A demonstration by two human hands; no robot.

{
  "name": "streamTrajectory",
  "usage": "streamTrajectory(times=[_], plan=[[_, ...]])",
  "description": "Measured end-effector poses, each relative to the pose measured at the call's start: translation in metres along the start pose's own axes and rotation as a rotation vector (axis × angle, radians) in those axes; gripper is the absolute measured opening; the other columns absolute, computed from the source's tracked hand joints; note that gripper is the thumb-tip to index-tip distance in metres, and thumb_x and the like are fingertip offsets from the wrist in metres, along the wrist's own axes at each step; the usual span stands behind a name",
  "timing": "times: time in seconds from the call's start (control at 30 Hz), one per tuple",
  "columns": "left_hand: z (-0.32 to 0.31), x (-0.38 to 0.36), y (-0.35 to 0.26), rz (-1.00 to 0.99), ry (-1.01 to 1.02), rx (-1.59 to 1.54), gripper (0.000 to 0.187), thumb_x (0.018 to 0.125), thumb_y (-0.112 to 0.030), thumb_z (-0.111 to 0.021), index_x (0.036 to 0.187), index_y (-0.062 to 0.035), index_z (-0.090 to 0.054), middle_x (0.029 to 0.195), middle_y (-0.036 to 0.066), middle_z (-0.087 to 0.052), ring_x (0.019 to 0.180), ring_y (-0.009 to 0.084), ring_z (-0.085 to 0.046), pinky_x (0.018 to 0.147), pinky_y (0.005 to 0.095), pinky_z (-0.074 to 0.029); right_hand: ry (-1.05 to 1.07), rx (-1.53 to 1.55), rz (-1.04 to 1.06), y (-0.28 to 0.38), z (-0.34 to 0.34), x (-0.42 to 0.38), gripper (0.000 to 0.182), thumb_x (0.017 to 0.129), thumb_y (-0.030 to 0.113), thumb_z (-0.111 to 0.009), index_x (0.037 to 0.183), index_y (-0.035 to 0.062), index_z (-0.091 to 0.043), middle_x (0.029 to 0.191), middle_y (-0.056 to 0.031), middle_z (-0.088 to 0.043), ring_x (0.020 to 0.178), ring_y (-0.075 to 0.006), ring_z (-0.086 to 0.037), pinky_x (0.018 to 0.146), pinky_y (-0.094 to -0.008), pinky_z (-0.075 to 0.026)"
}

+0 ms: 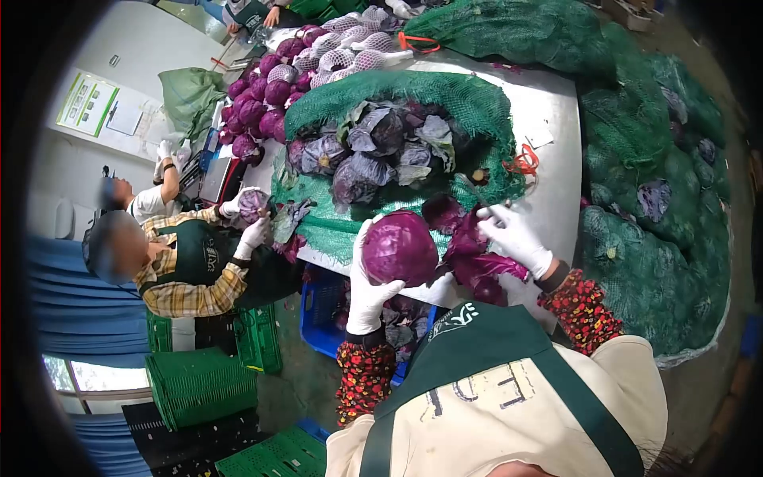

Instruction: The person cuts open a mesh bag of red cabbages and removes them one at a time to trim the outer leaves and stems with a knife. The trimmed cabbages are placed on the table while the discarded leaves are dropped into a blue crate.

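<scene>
A peeled, glossy red cabbage (400, 247) rests in my left hand (367, 290), whose white-gloved fingers and thumb curl around its left side and underside. To its right, my right hand (517, 238), also gloved, is closed on what looks like a thin knife (469, 189) pointing up and left; the blade is hard to make out. Loose purple leaves (477, 258) lie just under and beside the right hand. Beyond both hands, an opened green mesh sack (326, 226) holds several untrimmed cabbages (362, 176) with dull outer leaves.
Peeled cabbages (258, 99), some in white foam nets (338, 60), pile up at the table's far left. Full mesh sacks (652, 199) stand right. Below the table edge is a blue crate (318, 314) with leaves. A co-worker (199, 254) at left holds another cabbage.
</scene>
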State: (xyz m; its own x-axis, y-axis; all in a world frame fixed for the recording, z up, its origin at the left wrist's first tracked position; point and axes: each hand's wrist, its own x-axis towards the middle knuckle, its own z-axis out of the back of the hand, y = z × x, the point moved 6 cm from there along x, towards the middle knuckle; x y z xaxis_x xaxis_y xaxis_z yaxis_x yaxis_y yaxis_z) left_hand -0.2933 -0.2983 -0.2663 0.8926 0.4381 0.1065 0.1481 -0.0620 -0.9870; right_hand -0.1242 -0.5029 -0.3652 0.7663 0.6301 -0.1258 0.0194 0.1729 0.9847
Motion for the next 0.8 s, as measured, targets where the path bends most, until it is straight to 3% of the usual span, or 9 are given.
streamTrajectory(times=[0.1, 0.2, 0.33, 0.4, 0.47, 0.53, 0.6, 0.73, 0.8], plan=[[-0.015, 0.000, 0.004, 0.061, 0.058, -0.043, 0.117, 0.051, -0.026, -0.092, 0.146, -0.0040, -0.028, 0.143, 0.013, -0.040, 0.128, 0.0267, -0.045, 0.107, 0.0414, -0.040, 0.119, 0.052, -0.104, 0.029, -0.020, -0.010, 0.035, 0.089, 0.025, -0.065, 0.117, 0.0040, -0.061, 0.085, 0.0022, -0.064, 0.073, -0.0038, -0.055, 0.060, -0.0217, -0.048], [-0.021, -0.005, 0.013, 0.126, 0.119, -0.076, 0.115, 0.054, -0.031, -0.091, 0.147, -0.0027, -0.028, 0.145, 0.014, -0.038, 0.130, 0.0264, -0.044, 0.108, 0.0416, -0.039, 0.193, 0.247, 0.081, 0.042, -0.030, -0.002, 0.038, 0.090, 0.024, -0.066, 0.123, 0.0065, -0.059, 0.098, 0.0028, -0.063, 0.078, -0.0030, -0.055, 0.060, -0.0206, -0.048], [-0.026, -0.014, 0.025, 0.176, 0.134, -0.294, 0.113, 0.060, -0.041, -0.088, 0.147, -0.0016, -0.027, 0.145, 0.015, -0.039, 0.131, 0.0268, -0.043, 0.110, 0.0418, -0.036, 0.311, 0.227, 0.094, 0.081, -0.027, -0.007, 0.038, 0.089, 0.023, -0.066, 0.122, 0.0062, -0.058, 0.101, 0.0011, -0.062, 0.080, -0.0032, -0.055, 0.063, -0.0209, -0.048], [-0.026, -0.014, 0.028, 0.223, 0.155, -0.345, 0.117, 0.058, -0.039, -0.090, 0.148, -0.0045, -0.024, 0.145, 0.014, -0.039, 0.130, 0.0273, -0.044, 0.108, 0.0427, -0.039, 0.390, 0.215, 0.105, 0.091, -0.034, -0.008, 0.035, 0.087, 0.016, -0.066, 0.120, 0.0043, -0.060, 0.098, 0.0010, -0.063, 0.077, -0.0037, -0.054, 0.069, -0.0210, -0.046], [-0.026, -0.016, 0.030, 0.219, 0.173, -0.381, 0.111, 0.062, -0.044, -0.086, 0.146, -0.0011, -0.027, 0.143, 0.015, -0.041, 0.129, 0.0269, -0.045, 0.108, 0.0418, -0.039, 0.460, 0.207, 0.055, 0.091, -0.037, -0.005, 0.030, 0.086, 0.013, -0.066, 0.114, 0.0039, -0.062, 0.090, 0.0015, -0.063, 0.077, -0.0034, -0.054, 0.067, -0.0201, -0.045], [-0.026, -0.019, 0.033, 0.262, 0.187, -0.446, 0.110, 0.064, -0.044, -0.085, 0.146, -0.0009, -0.027, 0.143, 0.015, -0.041, 0.129, 0.0266, -0.045, 0.108, 0.0414, -0.039, 0.505, 0.195, -0.048, 0.089, -0.036, -0.007, 0.025, 0.085, 0.014, -0.066, 0.108, 0.0033, -0.064, 0.086, 0.0010, -0.063, 0.072, -0.0039, -0.054, 0.064, -0.0205, -0.045], [-0.021, -0.027, 0.042, 0.349, 0.177, -0.450, 0.109, 0.065, -0.048, -0.083, 0.146, -0.0010, -0.027, 0.143, 0.016, -0.041, 0.129, 0.0267, -0.046, 0.107, 0.0417, -0.040, 0.525, 0.205, 0.025, 0.073, -0.039, -0.002, 0.022, 0.085, 0.018, -0.069, 0.102, 0.0047, -0.064, 0.080, 0.0013, -0.060, 0.059, -0.0044, -0.052, 0.053, -0.0215, -0.043], [-0.015, -0.038, 0.055, 0.429, 0.140, -0.502, 0.101, 0.073, -0.056, -0.075, 0.145, -0.0010, -0.029, 0.143, 0.015, -0.042, 0.128, 0.0270, -0.047, 0.107, 0.0422, -0.039, 0.544, 0.123, 0.072, 0.073, -0.037, -0.007, 0.019, 0.083, 0.017, -0.069, 0.095, 0.0036, -0.064, 0.075, 0.0002, -0.059, 0.057, -0.0056, -0.052, 0.054, -0.0224, -0.045], [-0.010, -0.040, 0.065, 0.481, 0.093, -0.538, 0.099, 0.076, -0.059, -0.071, 0.144, -0.0011, -0.030, 0.142, 0.015, -0.043, 0.127, 0.0271, -0.047, 0.107, 0.0426, -0.039, 0.548, 0.086, -0.024, 0.068, -0.037, -0.008, 0.019, 0.082, 0.017, -0.069, 0.094, 0.0040, -0.064, 0.075, 0.0012, -0.059, 0.058, -0.0052, -0.053, 0.055, -0.0220, -0.045]])
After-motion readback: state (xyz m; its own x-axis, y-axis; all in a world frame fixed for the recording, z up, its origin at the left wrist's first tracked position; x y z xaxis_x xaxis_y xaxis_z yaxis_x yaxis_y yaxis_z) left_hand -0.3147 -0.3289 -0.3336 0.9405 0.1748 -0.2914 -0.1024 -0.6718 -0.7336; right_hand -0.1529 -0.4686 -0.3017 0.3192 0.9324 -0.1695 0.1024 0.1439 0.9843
